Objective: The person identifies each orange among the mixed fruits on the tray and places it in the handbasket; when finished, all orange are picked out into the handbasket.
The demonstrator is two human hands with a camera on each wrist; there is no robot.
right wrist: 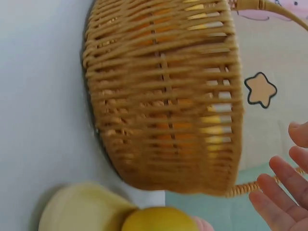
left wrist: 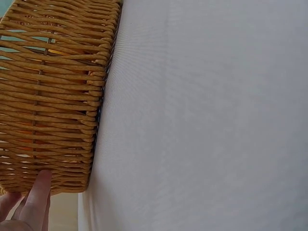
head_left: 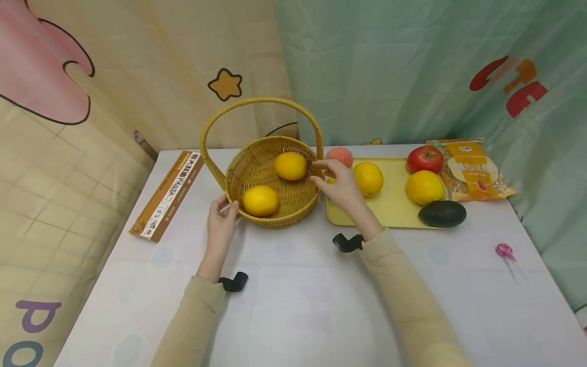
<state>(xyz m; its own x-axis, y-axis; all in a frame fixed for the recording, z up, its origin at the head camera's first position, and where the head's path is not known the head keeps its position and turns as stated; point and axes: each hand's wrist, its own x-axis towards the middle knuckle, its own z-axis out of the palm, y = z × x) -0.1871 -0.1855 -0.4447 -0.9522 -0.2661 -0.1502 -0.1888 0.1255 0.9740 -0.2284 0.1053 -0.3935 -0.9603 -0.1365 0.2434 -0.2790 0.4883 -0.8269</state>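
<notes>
A wicker basket (head_left: 284, 222) with a tall arched handle stands on the white table, holding two yellow fruits (head_left: 260, 201) (head_left: 291, 166). At its front left side, my left hand (head_left: 221, 229) touches the wall with relaxed fingers. The left wrist view shows a fingertip of that hand (left wrist: 36, 202) against the weave of the basket (left wrist: 53, 106). My right hand (head_left: 344, 188) hovers by the right rim near the handle's foot, thumb and fingers apart. In the right wrist view this hand (right wrist: 284, 192) is empty, beside the basket (right wrist: 163, 101).
Right of the basket, a yellow tray (head_left: 390, 216) bears yellow fruits (head_left: 368, 179), a red fruit (head_left: 425, 159) and a dark green one (head_left: 442, 214). A pink fruit (head_left: 339, 154) is behind my right hand. Also there: pasta box (head_left: 167, 196), orange bag (head_left: 477, 171), pink candy (head_left: 505, 251).
</notes>
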